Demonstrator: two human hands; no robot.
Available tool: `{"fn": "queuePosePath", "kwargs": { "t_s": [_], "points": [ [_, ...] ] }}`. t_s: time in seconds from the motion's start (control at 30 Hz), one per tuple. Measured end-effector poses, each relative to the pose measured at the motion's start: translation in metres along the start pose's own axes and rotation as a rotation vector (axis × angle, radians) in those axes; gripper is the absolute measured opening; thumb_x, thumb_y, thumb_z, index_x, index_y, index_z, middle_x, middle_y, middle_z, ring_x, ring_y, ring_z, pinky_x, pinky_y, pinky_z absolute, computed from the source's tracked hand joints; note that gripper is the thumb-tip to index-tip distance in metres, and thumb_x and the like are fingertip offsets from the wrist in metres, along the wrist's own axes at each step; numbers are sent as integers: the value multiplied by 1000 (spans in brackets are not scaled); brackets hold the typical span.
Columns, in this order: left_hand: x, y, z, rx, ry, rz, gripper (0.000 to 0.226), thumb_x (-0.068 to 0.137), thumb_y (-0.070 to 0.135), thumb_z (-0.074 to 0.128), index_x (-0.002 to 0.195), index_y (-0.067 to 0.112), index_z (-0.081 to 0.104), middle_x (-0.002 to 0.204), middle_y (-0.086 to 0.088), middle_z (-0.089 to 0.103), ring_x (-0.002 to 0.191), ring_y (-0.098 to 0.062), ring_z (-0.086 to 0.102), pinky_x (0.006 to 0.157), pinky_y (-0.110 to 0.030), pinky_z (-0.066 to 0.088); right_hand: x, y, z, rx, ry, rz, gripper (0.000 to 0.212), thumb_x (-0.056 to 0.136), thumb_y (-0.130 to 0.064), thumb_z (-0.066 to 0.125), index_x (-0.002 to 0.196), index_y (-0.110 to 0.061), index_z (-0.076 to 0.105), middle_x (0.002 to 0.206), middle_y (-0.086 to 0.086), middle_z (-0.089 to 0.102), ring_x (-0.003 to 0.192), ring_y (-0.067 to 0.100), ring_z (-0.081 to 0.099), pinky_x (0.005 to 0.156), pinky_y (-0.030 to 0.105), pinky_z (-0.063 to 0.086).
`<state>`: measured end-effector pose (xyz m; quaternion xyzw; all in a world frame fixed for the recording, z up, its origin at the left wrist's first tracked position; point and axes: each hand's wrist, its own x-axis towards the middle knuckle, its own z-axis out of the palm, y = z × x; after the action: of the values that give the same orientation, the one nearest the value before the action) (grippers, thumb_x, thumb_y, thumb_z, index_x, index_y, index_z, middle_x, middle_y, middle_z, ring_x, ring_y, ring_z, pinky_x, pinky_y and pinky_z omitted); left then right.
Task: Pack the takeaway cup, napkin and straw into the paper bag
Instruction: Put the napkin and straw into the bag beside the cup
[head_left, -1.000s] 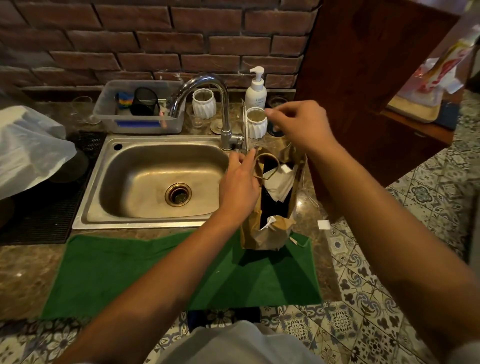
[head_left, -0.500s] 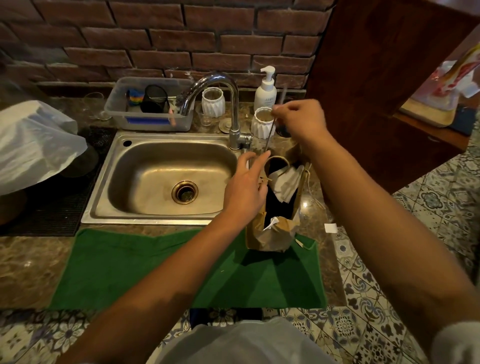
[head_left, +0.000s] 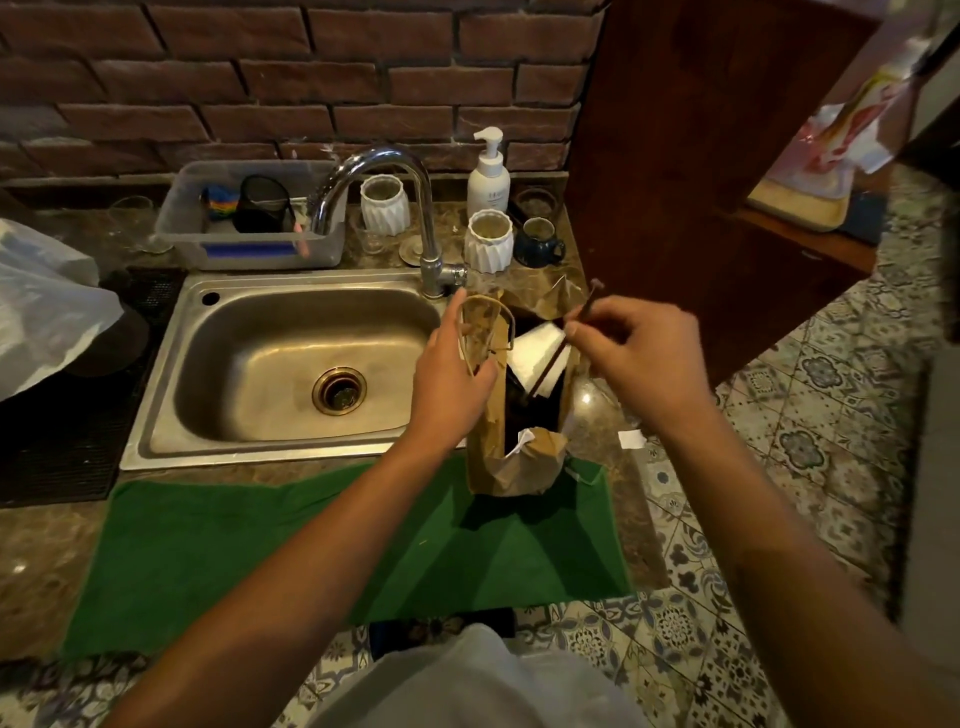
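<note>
A brown paper bag (head_left: 524, 462) stands upright on the right end of a green towel (head_left: 322, 545), its mouth open. A white napkin (head_left: 532, 345) shows inside the mouth, above a dark shape that I cannot make out. My left hand (head_left: 449, 384) holds the bag's left wall and handle loop. My right hand (head_left: 641, 361) pinches a thin dark straw (head_left: 558, 353), which slants down with its lower end inside the bag.
A steel sink (head_left: 280, 364) with a tall tap (head_left: 415, 218) lies left of the bag. Behind it stand two white ribbed cups (head_left: 488, 241), a soap pump bottle (head_left: 488, 176), a dark mug (head_left: 537, 241) and a plastic tub (head_left: 249, 223). A wooden cabinet (head_left: 701, 156) rises at right.
My right hand has come down from near the cups to the bag's mouth, and the straw's lower end now sits inside the bag. My left hand stays on the bag.
</note>
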<state>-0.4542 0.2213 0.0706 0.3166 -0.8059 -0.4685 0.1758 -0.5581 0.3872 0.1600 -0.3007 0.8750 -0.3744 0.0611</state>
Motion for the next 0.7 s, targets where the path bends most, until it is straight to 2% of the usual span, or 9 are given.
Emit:
{"fn": "queuePosePath", "kwargs": {
  "t_s": [0.13,0.27,0.33,0.47,0.6,0.7],
  "points": [
    [0,1,0,-65,9,-56,89,88,20,74,159,33,22,140,-1,59,109,-31,69,95,-50,57,-14,14,35,-170,-94,-1,20,92,-39,71,107,-29,79,101,-9,77,81,5,68,77,39,61],
    [-1,0,-4,-63,4,-64,88,88,20,72,159,33,23,138,-2,60,108,-32,69,92,-47,57,-16,23,48,-304,-111,1,20,90,-44,72,106,-35,80,93,-6,64,78,11,56,60,30,43],
    [1,-1,-6,-54,-11,-60,88,88,21,72,160,34,22,137,-2,59,104,-30,70,88,-46,59,-16,25,50,-352,-142,10,22,90,-48,71,107,-37,79,88,-7,59,79,12,53,58,29,39],
    [2,2,-9,-28,-27,-58,89,89,20,72,160,37,21,135,0,58,81,-18,70,80,-43,61,-14,22,54,-429,-183,-24,31,90,-56,67,113,-39,77,90,-7,63,79,12,55,57,29,42],
    [1,3,-9,-15,-32,-54,88,88,20,72,159,35,22,134,1,58,78,-18,70,78,-42,60,-10,14,47,-424,-204,-29,37,87,-55,72,117,-35,75,101,-4,67,89,16,62,63,30,44],
    [1,4,-10,-30,-33,-61,88,88,21,73,159,34,22,134,1,59,86,-21,71,78,-39,60,-10,17,41,-267,-182,-39,32,84,-46,78,113,-31,76,92,-9,65,82,12,61,69,36,54]
  ]
}}
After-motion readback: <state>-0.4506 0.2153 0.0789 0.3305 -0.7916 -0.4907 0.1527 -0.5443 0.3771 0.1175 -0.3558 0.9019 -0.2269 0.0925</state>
